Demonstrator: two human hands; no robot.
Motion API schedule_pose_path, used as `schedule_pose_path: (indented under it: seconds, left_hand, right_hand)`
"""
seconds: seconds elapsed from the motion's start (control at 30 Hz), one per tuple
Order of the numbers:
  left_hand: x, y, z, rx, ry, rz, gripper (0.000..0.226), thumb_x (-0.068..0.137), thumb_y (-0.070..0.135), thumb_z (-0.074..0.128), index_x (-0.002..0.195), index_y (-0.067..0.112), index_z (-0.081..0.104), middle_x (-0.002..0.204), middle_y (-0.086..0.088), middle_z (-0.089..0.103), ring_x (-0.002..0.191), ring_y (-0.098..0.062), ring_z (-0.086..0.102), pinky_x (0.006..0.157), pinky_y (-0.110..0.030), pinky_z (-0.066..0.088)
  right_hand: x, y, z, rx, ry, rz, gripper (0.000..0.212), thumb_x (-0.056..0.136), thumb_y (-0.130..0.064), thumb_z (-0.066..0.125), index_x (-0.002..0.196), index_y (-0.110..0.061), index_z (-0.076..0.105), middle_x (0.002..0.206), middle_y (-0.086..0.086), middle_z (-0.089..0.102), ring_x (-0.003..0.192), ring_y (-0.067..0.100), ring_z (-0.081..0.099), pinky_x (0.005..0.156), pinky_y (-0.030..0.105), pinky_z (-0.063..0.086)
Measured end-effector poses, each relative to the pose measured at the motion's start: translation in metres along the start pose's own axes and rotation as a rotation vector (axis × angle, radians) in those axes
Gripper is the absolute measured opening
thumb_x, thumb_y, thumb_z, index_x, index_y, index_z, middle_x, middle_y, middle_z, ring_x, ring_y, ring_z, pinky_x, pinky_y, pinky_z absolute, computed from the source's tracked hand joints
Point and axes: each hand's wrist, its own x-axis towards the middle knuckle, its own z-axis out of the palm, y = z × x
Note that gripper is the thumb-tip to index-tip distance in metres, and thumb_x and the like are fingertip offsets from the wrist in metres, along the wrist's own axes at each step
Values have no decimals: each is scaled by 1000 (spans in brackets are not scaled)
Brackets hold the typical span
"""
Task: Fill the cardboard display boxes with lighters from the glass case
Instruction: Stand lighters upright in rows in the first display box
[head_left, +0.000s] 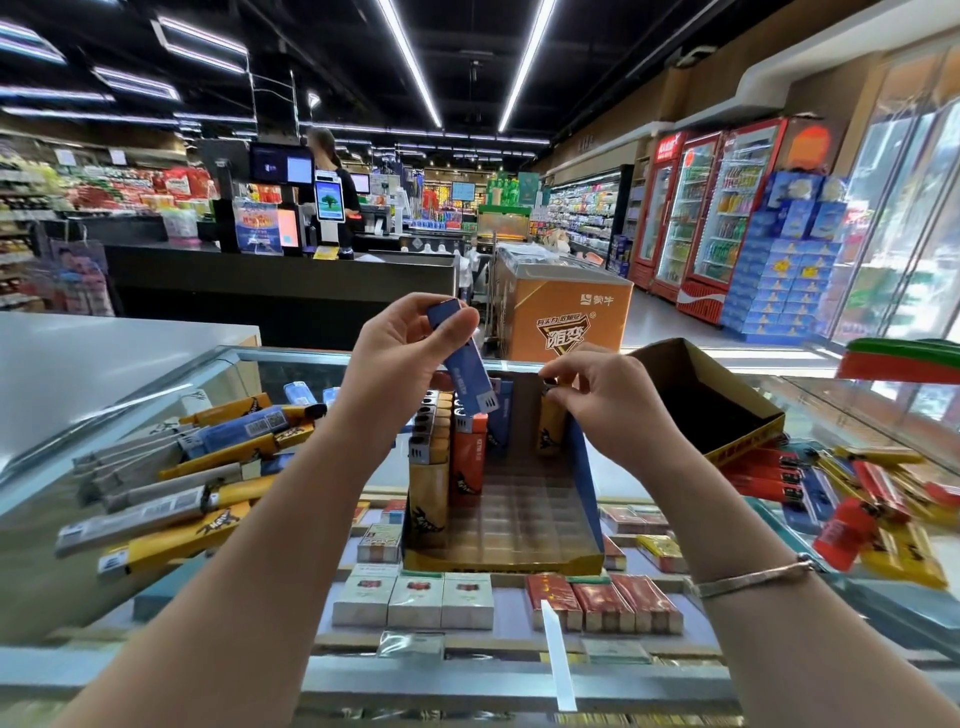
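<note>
A cardboard display box (584, 483) with a gridded floor stands on the glass case (171, 379) in front of me. Several yellow, orange and blue lighters stand upright in its left and back rows. My left hand (400, 358) grips a blue lighter (465, 364) and holds it tilted above the back rows. My right hand (608, 395) pinches the top of a yellow lighter (550, 426) standing at the back right of the box. A second, empty cardboard box (727, 395) lies tipped behind my right hand.
Loose grey, yellow and blue lighters (171, 467) lie piled on the glass at left, red and yellow ones (857, 493) at right. Cigarette packs (415, 597) show under the glass. A white counter (104, 348) stands at the far left. A person stands at a checkout behind.
</note>
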Motion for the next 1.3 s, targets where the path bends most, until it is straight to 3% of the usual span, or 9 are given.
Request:
schedule_pose_path:
  seconds: [0.13, 0.33, 0.47, 0.57, 0.8, 0.93, 1.03, 1.13, 1.3]
  left_hand:
    - [-1, 0, 2, 13, 25, -11, 28, 69, 39, 63, 88, 19, 59, 65, 12, 63, 65, -2, 61, 59, -21, 54]
    - [0, 0, 2, -80, 36, -58, 26, 68, 33, 67, 84, 15, 58, 62, 9, 65, 62, -5, 65, 54, -17, 52]
    - [1, -1, -1, -131, 51, -80, 29, 65, 33, 70, 82, 14, 56, 60, 8, 66, 61, -7, 66, 53, -17, 52]
    - [3, -2, -3, -178, 79, -106, 32, 61, 30, 72, 82, 12, 56, 62, 7, 66, 64, -12, 68, 55, -19, 53]
    - [2, 0, -2, -94, -22, -98, 35, 56, 31, 76, 81, 15, 58, 65, 8, 67, 69, -8, 66, 63, -17, 53]
    - [0, 4, -3, 118, -86, -120, 35, 66, 36, 73, 98, 36, 59, 83, 8, 73, 77, -2, 67, 66, -10, 48]
    - [3, 0, -9, 207, -70, -199, 36, 80, 30, 68, 112, 36, 54, 114, 5, 66, 101, -2, 62, 92, -27, 47]
    - [4, -5, -11, 344, -152, -381, 55, 85, 21, 65, 135, 24, 41, 144, -4, 40, 128, -20, 42, 107, -42, 34]
    - [2, -9, -6, 320, -194, -573, 51, 88, 18, 60, 134, 21, 41, 115, -7, 58, 101, -24, 61, 93, -47, 49]
  right_hand:
    - [0, -1, 1, -165, 8, -22, 13, 82, -9, 68, 94, -11, 72, 90, -5, 59, 90, 12, 37, 80, 28, 32]
    - [-2, 4, 4, -350, -21, -33, 22, 88, -16, 61, 108, -17, 69, 102, -3, 51, 100, 15, 32, 82, 25, 22]
    - [0, -8, 0, 209, 93, 34, 20, 81, -8, 69, 94, -23, 69, 79, -12, 58, 79, 6, 47, 72, 26, 38]
    - [0, -21, -9, 792, -116, 81, 31, 74, 0, 72, 95, -22, 66, 74, -11, 67, 70, 4, 60, 64, 19, 50]
    - [0, -27, -11, 1142, 16, 203, 20, 67, -6, 67, 86, -10, 61, 68, 1, 68, 56, 17, 65, 56, 23, 55]
    - [1, -24, -15, 1138, 132, 241, 21, 84, 7, 57, 89, -13, 65, 76, 4, 66, 58, 17, 62, 53, 25, 53]
    - [1, -22, -16, 1050, 215, 246, 25, 88, 6, 53, 90, -16, 64, 85, 6, 63, 58, 13, 60, 51, 23, 52]
    - [1, -20, -14, 844, 206, 167, 28, 87, 7, 55, 89, -19, 64, 83, 0, 62, 55, 7, 53, 49, 20, 48]
    - [-4, -25, 1, 391, 109, -17, 30, 83, 2, 63, 96, -24, 67, 88, -17, 58, 66, -1, 52, 66, 24, 50]
